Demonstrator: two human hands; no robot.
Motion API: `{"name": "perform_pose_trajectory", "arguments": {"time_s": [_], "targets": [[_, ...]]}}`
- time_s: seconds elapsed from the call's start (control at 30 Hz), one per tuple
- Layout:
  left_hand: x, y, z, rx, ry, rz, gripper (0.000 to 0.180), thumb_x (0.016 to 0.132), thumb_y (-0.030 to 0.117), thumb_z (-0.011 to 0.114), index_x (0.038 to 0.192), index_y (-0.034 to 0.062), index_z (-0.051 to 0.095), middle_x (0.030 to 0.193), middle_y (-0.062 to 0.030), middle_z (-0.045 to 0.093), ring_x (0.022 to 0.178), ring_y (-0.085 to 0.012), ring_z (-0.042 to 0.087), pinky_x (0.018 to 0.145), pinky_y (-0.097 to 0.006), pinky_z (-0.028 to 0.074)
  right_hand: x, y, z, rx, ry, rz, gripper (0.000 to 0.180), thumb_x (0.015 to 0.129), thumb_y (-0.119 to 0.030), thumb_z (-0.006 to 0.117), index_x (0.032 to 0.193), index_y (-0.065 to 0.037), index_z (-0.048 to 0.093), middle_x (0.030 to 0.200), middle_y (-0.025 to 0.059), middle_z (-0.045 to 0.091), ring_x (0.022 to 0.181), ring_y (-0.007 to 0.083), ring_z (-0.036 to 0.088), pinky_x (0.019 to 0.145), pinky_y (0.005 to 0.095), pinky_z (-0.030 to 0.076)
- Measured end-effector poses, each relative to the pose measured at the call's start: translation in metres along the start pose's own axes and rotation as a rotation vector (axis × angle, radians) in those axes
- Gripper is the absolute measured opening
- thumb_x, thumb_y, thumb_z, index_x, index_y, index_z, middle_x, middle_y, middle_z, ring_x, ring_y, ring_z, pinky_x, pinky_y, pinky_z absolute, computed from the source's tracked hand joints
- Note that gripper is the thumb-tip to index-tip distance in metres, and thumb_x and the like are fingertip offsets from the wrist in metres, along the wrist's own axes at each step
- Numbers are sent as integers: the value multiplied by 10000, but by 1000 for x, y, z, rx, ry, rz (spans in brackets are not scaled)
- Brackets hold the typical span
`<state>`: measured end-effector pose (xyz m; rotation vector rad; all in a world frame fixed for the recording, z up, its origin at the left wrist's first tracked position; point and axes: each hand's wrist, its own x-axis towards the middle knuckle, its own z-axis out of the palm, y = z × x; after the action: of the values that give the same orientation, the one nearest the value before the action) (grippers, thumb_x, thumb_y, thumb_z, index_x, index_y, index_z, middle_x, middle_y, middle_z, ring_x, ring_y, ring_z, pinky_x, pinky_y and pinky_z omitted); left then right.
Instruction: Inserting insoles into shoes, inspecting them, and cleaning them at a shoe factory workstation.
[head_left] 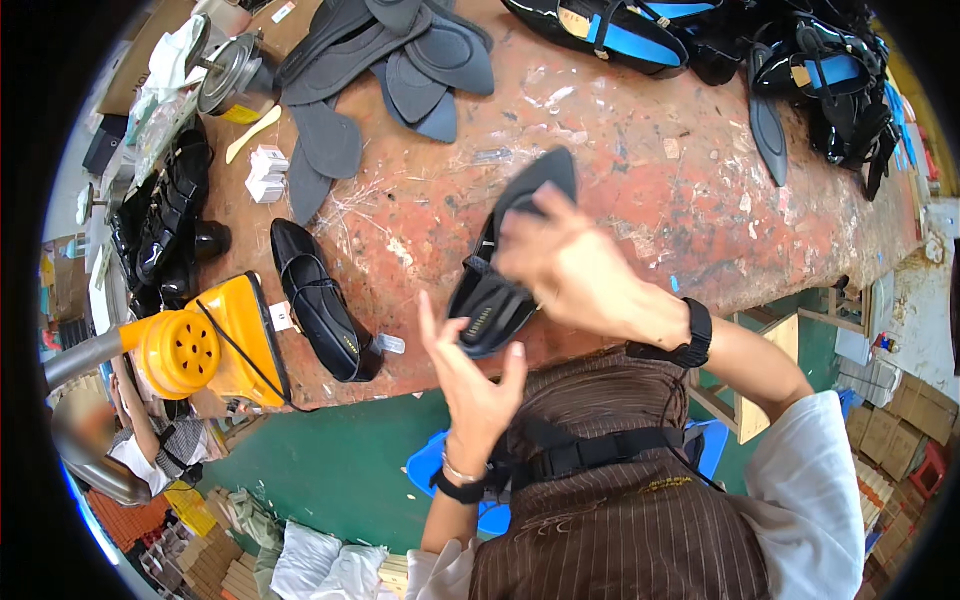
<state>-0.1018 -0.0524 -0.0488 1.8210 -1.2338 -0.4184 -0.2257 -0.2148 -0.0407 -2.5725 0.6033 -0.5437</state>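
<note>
My right hand (570,270) grips a black pointed flat shoe (505,260) around its middle and holds it above the worn red-brown workbench (620,170), toe pointing away. My left hand (470,375) is spread just under the shoe's heel, fingers apart, with the thumb by the heel; I cannot tell if it touches. A second black strapped flat shoe (320,300) lies on the bench to the left, next to a yellow heat blower (210,340).
Grey insoles (390,70) are piled at the bench's far left. Black shoes with blue linings (700,40) lie along the far right. More black shoes (165,220) and small white boxes (265,172) sit at the left edge. Another person (150,440) sits lower left.
</note>
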Motion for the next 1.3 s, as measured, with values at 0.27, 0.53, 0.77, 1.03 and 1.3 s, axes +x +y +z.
{"name": "perform_pose_trajectory", "arguments": {"time_s": [0.27,0.53,0.77,1.03,1.3], "targets": [[-13,57,29,524,-484,177,397,825,190,699,1192,50,641,1277,-119,591,812,-320,569,602,-392,553,9,-17,-47,256,-173,333,392,710,-66,711,1084,-52,593,1128,220,627,1028,407,643,966,528,498],[-9,52,29,598,-597,194,256,800,219,732,997,56,716,970,-78,673,801,-280,601,545,-362,541,1,-16,-8,-167,-22,84,371,801,-76,595,1154,37,593,1136,201,642,1122,338,614,1158,474,335],[-6,49,30,522,-533,160,433,825,238,731,1214,57,671,1356,-95,593,812,-272,589,547,-344,556,-13,-6,5,-175,-28,72,496,752,-44,615,1234,70,595,1277,235,614,1245,350,574,1169,487,323],[-6,45,32,515,-485,180,350,814,235,731,1114,56,702,1282,-99,629,824,-276,584,526,-344,545,3,-28,-11,-198,-212,256,601,791,-23,559,1337,187,426,1369,363,472,1304,464,474,1174,537,274],[-5,43,31,446,-546,159,265,775,215,751,974,40,738,1023,-74,670,817,-286,587,547,-361,547,0,-21,12,-301,-309,295,561,834,-41,525,1337,186,425,1316,357,509,1315,435,469,1185,546,236]]}}
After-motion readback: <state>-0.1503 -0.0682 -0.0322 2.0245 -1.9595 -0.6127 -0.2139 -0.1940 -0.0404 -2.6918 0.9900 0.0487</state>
